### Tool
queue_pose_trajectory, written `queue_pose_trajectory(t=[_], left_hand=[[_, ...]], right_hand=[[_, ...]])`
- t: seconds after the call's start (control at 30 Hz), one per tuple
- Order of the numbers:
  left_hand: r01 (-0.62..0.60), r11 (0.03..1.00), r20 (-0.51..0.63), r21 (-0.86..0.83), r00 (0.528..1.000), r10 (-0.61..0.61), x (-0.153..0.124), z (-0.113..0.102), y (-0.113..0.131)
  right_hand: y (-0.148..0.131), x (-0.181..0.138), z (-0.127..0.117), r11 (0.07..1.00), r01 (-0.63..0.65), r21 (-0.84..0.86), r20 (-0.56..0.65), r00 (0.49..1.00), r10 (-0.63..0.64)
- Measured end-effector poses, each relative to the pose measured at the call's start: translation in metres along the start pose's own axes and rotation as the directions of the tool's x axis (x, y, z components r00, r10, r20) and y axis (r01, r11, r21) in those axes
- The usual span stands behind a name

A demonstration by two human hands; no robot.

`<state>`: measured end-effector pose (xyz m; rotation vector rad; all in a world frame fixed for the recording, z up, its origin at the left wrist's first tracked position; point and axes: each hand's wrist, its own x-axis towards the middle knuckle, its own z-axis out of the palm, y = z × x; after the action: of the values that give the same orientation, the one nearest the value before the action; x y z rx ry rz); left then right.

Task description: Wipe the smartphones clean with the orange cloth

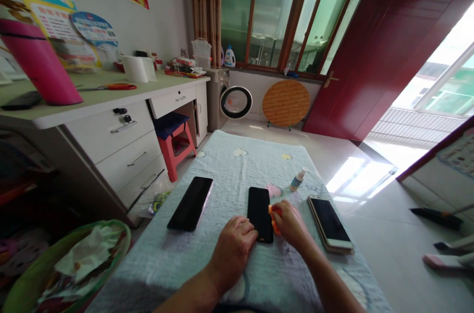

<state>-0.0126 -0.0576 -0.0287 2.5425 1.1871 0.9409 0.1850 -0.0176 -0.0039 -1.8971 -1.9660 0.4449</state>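
A black smartphone (259, 214) lies flat, screen up, on the cloth-covered table in front of me. My left hand (237, 241) has its fingers curled together and presses on the phone's lower left edge, holding it. In my right hand (289, 223) a small orange cloth (274, 221) is pinched against the phone's right edge. Another dark phone (191, 203) rests to the left, apart from my hands. On the right lies a white-and-gold phone (331, 224), which seems to sit on another flat item. A small spray bottle (297, 179) stands beyond my right hand.
A pale blue patterned cloth (237, 165) covers the table. To the left are a lined wastebasket (124, 244) and a white desk (111, 130) with a pink bottle (40, 63). A red stool (177, 150) sits by the desk; a washing machine (217, 88) has its door open.
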Motion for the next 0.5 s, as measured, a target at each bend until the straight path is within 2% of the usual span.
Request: queue_pose_trajectory(t=[0.27,0.43,0.5], left_hand=[[0.046,0.999,0.064,0.003,0.997,-0.046,0.001,-0.003,0.001],[0.073,0.997,0.112,0.011,0.991,-0.074,0.000,-0.005,0.004],[0.077,0.997,0.119,0.017,0.990,-0.079,0.001,-0.006,0.004]], right_hand=[[-0.006,-0.043,-0.008,0.996,0.032,0.087,0.088,0.995,-0.040],[-0.009,-0.060,-0.018,0.990,0.048,0.133,0.144,0.987,-0.067],[-0.010,-0.063,-0.023,0.982,0.063,0.179,0.206,0.973,-0.100]])
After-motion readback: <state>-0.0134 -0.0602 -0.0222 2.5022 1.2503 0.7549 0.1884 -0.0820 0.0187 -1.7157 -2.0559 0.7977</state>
